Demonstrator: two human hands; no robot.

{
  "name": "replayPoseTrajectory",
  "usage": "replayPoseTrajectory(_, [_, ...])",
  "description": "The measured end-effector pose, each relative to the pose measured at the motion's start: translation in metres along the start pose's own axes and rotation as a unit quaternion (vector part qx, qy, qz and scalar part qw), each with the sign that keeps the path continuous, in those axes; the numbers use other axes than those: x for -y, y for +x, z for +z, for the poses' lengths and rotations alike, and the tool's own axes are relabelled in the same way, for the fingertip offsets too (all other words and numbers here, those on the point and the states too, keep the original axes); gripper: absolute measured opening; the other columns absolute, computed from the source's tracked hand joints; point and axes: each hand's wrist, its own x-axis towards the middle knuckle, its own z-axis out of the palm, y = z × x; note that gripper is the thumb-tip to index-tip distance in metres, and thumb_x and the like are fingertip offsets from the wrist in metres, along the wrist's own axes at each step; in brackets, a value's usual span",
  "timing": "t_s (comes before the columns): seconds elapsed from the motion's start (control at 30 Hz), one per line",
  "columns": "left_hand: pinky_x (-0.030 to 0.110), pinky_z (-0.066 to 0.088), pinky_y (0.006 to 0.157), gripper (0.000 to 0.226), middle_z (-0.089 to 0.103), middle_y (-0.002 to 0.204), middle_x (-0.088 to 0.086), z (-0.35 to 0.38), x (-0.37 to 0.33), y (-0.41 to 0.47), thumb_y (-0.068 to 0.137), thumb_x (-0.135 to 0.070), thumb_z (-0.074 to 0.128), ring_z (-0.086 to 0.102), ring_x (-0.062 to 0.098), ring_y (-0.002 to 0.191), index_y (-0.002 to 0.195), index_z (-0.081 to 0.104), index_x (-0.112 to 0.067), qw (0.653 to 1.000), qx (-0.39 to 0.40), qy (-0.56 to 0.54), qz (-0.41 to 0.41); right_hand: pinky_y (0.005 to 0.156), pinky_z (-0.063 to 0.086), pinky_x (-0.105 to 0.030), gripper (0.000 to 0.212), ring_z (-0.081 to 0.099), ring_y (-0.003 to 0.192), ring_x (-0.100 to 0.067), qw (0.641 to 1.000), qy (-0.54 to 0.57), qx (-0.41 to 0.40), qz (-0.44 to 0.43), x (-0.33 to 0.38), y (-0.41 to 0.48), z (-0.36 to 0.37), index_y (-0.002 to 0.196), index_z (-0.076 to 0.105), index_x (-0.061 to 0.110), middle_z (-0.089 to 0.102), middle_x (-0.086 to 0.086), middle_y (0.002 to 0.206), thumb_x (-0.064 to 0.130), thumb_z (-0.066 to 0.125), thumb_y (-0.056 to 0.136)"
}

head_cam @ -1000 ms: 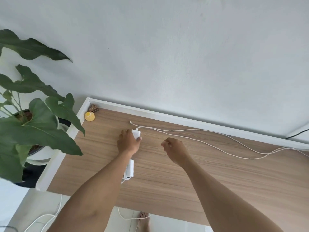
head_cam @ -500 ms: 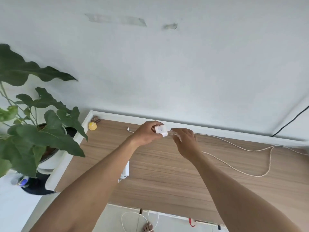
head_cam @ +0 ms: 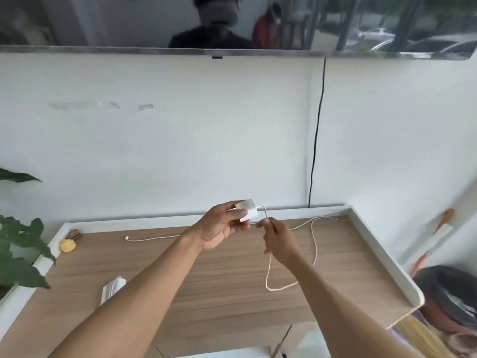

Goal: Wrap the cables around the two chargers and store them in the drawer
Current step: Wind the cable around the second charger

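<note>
charger [head_cam: 247, 211] is up off the desk [head_cam: 206, 293] now, higher than half a second ago. the left hand [head_cam: 222, 228] is curled round the white block, thumb and fingers clamped on its sides. the right hand [head_cam: 277, 240] sits just beside it, fingertips pinching the cable [head_cam: 313, 244] close to where it leaves the block. the slack has pulled in: a loop now lies on the wood below the right wrist, where before it trailed off to the right. the view has tipped up too, catching a dark screen [head_cam: 258, 21] on the wall. the second charger [head_cam: 113, 289] is blurred and partly behind the left forearm, near the front edge. the cable's connector end lies on the desk left of the hands, and its run disappears behind the left hand.
</note>
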Motion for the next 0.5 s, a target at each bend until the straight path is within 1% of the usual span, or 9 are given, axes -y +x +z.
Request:
replayPoseTrajectory(0.07, [0.025,0.057,0.076,0.018,0.066,0.082,0.003,0.032,0.009,-0.007,0.095,-0.008,0.052,0.062,0.017,0.077,0.110,0.061,-0.002,0.999,0.040,-0.005,-0.002,0.046,0.046,-0.028,0.030,0.043,0.047,-0.013,1.000,0.000,-0.024,-0.001,-0.005,-0.022,-0.019,0.080,0.059,0.027,0.044,0.001,0.054,0.024,0.039,0.101])
replayPoseTrajectory(0.13, [0.024,0.056,0.074,0.016,0.064,0.083,0.005,0.060,0.021,-0.012,0.095,-0.008,0.053,0.061,0.020,0.079,0.108,0.061,-0.003,0.999,0.031,-0.006,0.007,0.053,0.041,-0.027,0.030,0.047,0.050,-0.013,0.998,-0.042,-0.036,-0.006,-0.011,-0.044,-0.033,0.078,0.059,0.030,0.049,0.005,0.054,0.026,0.040,0.101])
replayPoseTrajectory(0.2, [0.025,0.057,0.075,0.017,0.060,0.090,0.010,0.079,0.032,-0.008,0.093,-0.005,0.057,0.060,0.019,0.076,0.109,0.062,-0.004,0.999,-0.022,0.016,0.028,0.061,0.041,-0.030,0.028,0.059,0.066,-0.023,0.994,-0.106,-0.027,-0.013,-0.013,-0.064,-0.043,0.088,0.064,0.023,0.062,0.000,0.066,0.029,0.039,0.100])
replayPoseTrajectory(0.23, [0.027,0.057,0.077,0.021,0.061,0.095,0.012,0.088,0.036,-0.006,0.091,-0.003,0.059,0.060,0.019,0.076,0.111,0.063,-0.005,0.998,-0.042,0.037,0.035,0.063,0.041,-0.032,0.030,0.062,0.077,-0.029,0.989,-0.145,-0.025,-0.019,-0.013,-0.072,-0.049,0.093,0.064,0.017,0.068,-0.005,0.076,0.032,0.038,0.101])
replayPoseTrajectory(0.27, [0.029,0.057,0.079,0.026,0.063,0.099,0.013,0.097,0.041,-0.005,0.089,-0.002,0.062,0.061,0.020,0.078,0.115,0.063,-0.006,0.996,-0.057,0.054,0.039,0.063,0.040,-0.034,0.033,0.062,0.084,-0.034,0.981,-0.193,-0.024,-0.029,-0.012,-0.079,-0.055,0.096,0.061,0.012,0.069,-0.011,0.086,0.034,0.036,0.101])
replayPoseTrajectory(0.3, [0.030,0.057,0.081,0.032,0.065,0.105,0.013,0.105,0.045,-0.005,0.087,-0.001,0.065,0.063,0.021,0.081,0.118,0.063,-0.008,0.994,-0.072,0.067,0.045,0.064,0.039,-0.035,0.036,0.062,0.087,-0.037,0.969,-0.246,-0.017,-0.036,-0.008,-0.086,-0.062,0.098,0.058,0.010,0.068,-0.015,0.092,0.035,0.033,0.101])
replayPoseTrajectory(0.37, [0.027,0.058,0.078,0.039,0.067,0.112,0.012,0.117,0.052,-0.009,0.084,0.000,0.069,0.065,0.020,0.086,0.121,0.062,-0.010,0.988,-0.101,0.097,0.063,0.068,0.039,-0.035,0.032,0.061,0.094,-0.038,0.935,-0.351,0.028,-0.039,0.003,-0.097,-0.073,0.108,0.055,0.009,0.064,-0.017,0.104,0.030,0.031,0.102])
replayPoseTrajectory(0.43, [0.022,0.058,0.071,0.042,0.066,0.113,0.012,0.124,0.057,-0.015,0.082,0.003,0.070,0.065,0.017,0.087,0.121,0.062,-0.011,0.982,-0.112,0.133,0.074,0.074,0.042,-0.037,0.028,0.061,0.103,-0.037,0.885,-0.454,0.086,-0.059,0.014,-0.107,-0.086,0.117,0.054,0.010,0.061,-0.015,0.113,0.022,0.035,0.101])
replayPoseTrajectory(0.5, [0.020,0.057,0.068,0.044,0.066,0.112,0.013,0.126,0.061,-0.023,0.081,0.005,0.070,0.064,0.017,0.084,0.121,0.062,-0.013,0.982,-0.100,0.145,0.072,0.076,0.044,-0.037,0.024,0.062,0.104,-0.035,0.835,-0.528,0.116,-0.105,0.025,-0.114,-0.098,0.115,0.057,0.010,0.062,-0.014,0.113,0.017,0.041,0.099])
